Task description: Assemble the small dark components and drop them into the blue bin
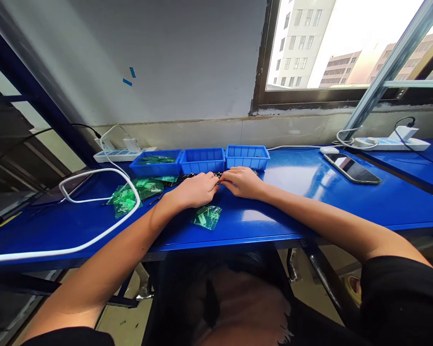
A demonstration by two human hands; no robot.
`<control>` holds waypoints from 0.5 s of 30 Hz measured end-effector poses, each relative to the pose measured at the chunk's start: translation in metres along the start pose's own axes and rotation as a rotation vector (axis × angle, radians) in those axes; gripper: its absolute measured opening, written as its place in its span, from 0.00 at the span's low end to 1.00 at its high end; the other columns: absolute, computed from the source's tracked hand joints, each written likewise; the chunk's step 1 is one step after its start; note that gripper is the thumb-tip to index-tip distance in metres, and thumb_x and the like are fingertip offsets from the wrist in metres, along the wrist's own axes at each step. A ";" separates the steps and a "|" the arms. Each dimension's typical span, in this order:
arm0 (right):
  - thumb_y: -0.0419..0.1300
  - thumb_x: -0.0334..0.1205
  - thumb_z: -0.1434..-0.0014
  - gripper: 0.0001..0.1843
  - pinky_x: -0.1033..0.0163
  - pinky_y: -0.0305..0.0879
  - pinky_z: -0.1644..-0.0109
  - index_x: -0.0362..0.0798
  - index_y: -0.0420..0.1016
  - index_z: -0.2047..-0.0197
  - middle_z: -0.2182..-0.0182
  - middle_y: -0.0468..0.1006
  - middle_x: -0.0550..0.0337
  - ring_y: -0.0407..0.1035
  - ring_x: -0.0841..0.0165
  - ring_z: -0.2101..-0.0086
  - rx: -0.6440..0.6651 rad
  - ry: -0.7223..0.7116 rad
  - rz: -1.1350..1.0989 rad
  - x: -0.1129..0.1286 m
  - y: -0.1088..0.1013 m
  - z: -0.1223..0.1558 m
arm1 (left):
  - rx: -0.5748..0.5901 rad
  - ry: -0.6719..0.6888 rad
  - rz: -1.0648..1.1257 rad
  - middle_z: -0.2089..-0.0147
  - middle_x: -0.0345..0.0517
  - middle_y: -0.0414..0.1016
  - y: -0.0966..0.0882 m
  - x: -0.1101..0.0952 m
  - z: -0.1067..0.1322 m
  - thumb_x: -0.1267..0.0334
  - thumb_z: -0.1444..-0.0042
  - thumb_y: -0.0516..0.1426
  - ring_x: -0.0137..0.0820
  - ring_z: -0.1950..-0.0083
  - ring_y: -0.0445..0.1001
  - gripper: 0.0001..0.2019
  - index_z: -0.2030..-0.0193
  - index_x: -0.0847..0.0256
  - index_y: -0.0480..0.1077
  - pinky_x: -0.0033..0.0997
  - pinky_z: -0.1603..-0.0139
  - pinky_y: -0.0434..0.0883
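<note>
My left hand [199, 188] and my right hand [242, 182] meet over the blue table [252, 221], fingertips nearly touching. Fingers of both are curled in a pinch; what lies between them is too small and hidden to name. Small black parts [187, 176] show behind the hands, partly covered by them. Just below my left hand lies a green-tinted plastic bag [212, 218] with small pale pieces in it. More such green bags [124, 198] are heaped left of that hand.
Three blue bins stand in a row behind my hands: the left bin [159, 170] holds green bags, beside the middle bin [202, 167] and right bin [247, 164]. A thick white cable [94, 244] loops across the left side. A phone [351, 168] and power strip [393, 143] are at right.
</note>
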State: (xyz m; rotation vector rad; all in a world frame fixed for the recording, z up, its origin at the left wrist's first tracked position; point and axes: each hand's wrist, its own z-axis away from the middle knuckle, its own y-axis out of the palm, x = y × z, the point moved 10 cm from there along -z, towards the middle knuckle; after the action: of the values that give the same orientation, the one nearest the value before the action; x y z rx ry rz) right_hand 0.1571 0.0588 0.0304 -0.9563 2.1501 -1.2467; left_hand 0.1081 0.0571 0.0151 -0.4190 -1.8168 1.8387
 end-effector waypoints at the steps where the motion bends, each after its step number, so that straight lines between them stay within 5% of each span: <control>1: 0.50 0.36 0.39 0.11 0.64 0.60 0.61 0.46 0.74 0.64 0.68 0.78 0.55 0.70 0.68 0.67 -0.002 0.003 0.003 0.000 0.000 0.000 | 0.000 0.002 0.001 0.56 0.49 0.69 0.000 0.000 0.000 0.60 0.35 0.40 0.38 0.51 0.69 0.16 0.54 0.60 0.65 0.38 0.49 0.68; 15: 0.50 0.38 0.38 0.13 0.65 0.55 0.65 0.46 0.73 0.67 0.72 0.77 0.57 0.69 0.69 0.70 -0.031 0.019 0.065 0.002 -0.005 0.001 | 0.025 0.005 0.014 0.54 0.49 0.69 0.002 0.000 0.001 0.60 0.35 0.39 0.39 0.50 0.69 0.15 0.54 0.60 0.64 0.40 0.49 0.68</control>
State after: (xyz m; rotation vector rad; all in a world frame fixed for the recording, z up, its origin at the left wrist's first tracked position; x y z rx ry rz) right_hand 0.1577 0.0552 0.0339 -0.8829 2.2029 -1.1988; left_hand 0.1075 0.0563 0.0134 -0.4281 -1.7904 1.8665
